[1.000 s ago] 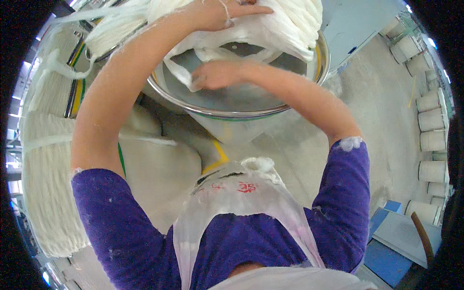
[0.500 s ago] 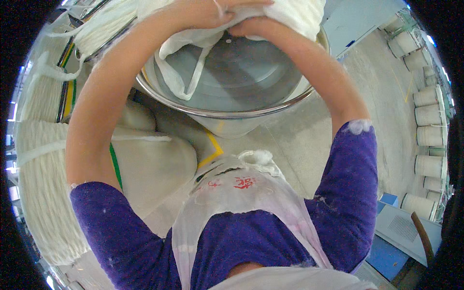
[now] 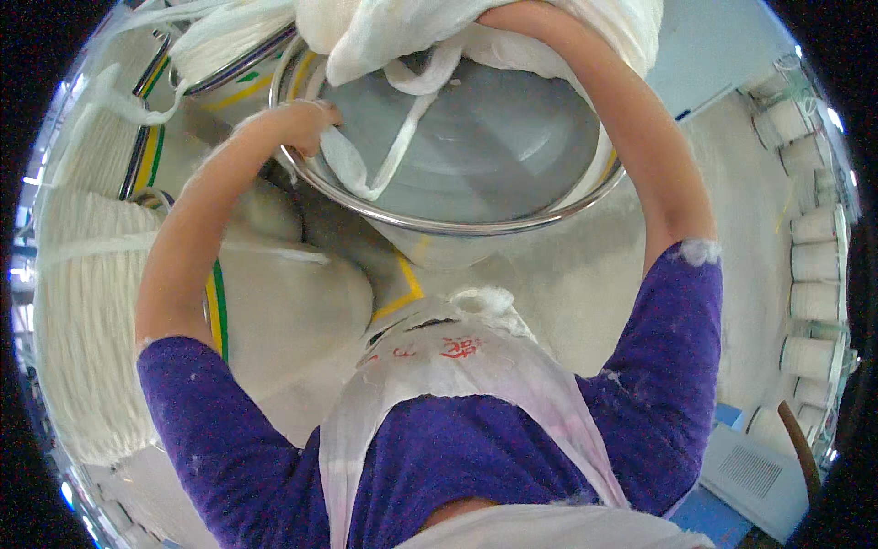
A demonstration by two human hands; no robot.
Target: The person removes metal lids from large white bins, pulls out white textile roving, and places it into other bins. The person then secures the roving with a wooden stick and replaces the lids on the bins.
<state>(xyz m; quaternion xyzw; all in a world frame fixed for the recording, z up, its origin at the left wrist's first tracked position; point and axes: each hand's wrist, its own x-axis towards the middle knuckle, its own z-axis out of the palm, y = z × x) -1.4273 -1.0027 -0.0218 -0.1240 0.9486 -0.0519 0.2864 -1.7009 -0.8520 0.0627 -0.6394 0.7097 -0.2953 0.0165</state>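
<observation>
A large round can (image 3: 476, 224) with a shiny metal rim stands in front of me, its grey inside showing. Over its far side lies a thick bundle of white fibre sliver (image 3: 393, 32). One loose strand of sliver (image 3: 346, 165) loops down inside the can near its left wall. My left hand (image 3: 309, 126) is at the can's left rim, fingers curled around the end of that strand. My right hand (image 3: 503, 15) reaches into the bundle at the far side; its fingers are hidden by the fibre and the picture's upper edge.
Cans full of coiled white sliver (image 3: 91, 339) stand close on my left, with strands trailing across them. Yellow lines (image 3: 407, 274) mark the floor. Along the right side runs a row of white spools (image 3: 812, 265). A blue-and-grey machine cabinet (image 3: 745, 467) stands at lower right.
My left hand has left the bundle and moved left and nearer, down to the can's rim and the loose strand. The bundle has shifted right, with my right hand still at it.
</observation>
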